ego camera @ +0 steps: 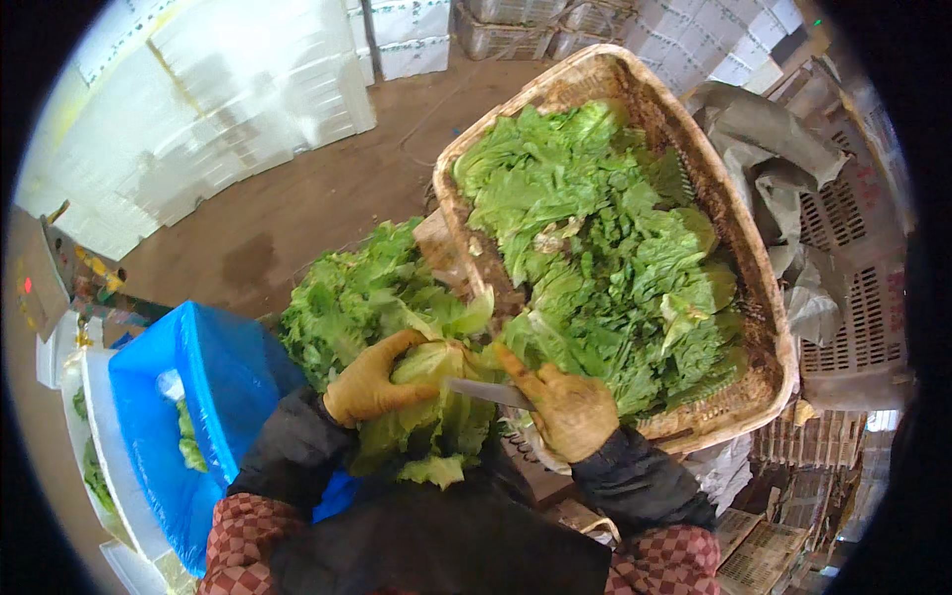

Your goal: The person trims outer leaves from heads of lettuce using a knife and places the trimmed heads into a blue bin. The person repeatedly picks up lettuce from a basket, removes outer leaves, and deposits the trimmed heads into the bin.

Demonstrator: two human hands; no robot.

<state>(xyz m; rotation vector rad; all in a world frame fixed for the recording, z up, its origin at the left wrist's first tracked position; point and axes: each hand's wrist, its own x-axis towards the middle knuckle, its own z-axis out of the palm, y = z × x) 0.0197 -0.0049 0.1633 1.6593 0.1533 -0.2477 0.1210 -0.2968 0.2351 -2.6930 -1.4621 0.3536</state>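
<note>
My left hand (pixel 383 378), in a tan work glove, grips a head of leafy lettuce (pixel 428 364) in front of my body. In my right hand (pixel 573 405), also gloved, is a knife (pixel 491 391). Its blade points left and lies across the pale leaves, close to my left thumb; whether it is cutting cannot be seen. The right index finger reaches forward beside the lettuce. Loose leaves (pixel 440 470) hang below, against my dark apron. Beyond my left hand is a pile of green leaves (pixel 342 297).
A dirty plastic crate (pixel 755 223) full of lettuce leaves stands at the right front. At my left is a white foam box lined with blue plastic (pixel 223 379). White foam boxes (pixel 245 89) are stacked at the back left; slotted crates (pixel 848 297) line the right.
</note>
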